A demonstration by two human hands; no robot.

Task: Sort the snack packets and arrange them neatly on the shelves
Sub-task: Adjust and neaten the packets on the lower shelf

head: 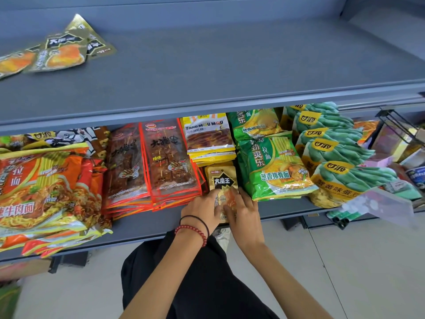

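Observation:
A small gold snack packet [222, 178] with a black star label lies on the lower shelf [142, 224], between red skewer packets [170, 157] and green noodle bags [271, 166]. My left hand [201, 209] and my right hand [243, 210] both grip its near end, fingers curled over it. More gold packets of the same kind [62, 51] lie spread on the upper shelf [230, 65] at the far left.
The lower shelf also holds orange noodle bags [43, 192] at left, yellow candy packets [208, 137] behind the gold one, and green bean-snack bags [333, 153] at right. A wire rack [400, 125] sticks out at far right. Grey floor lies below.

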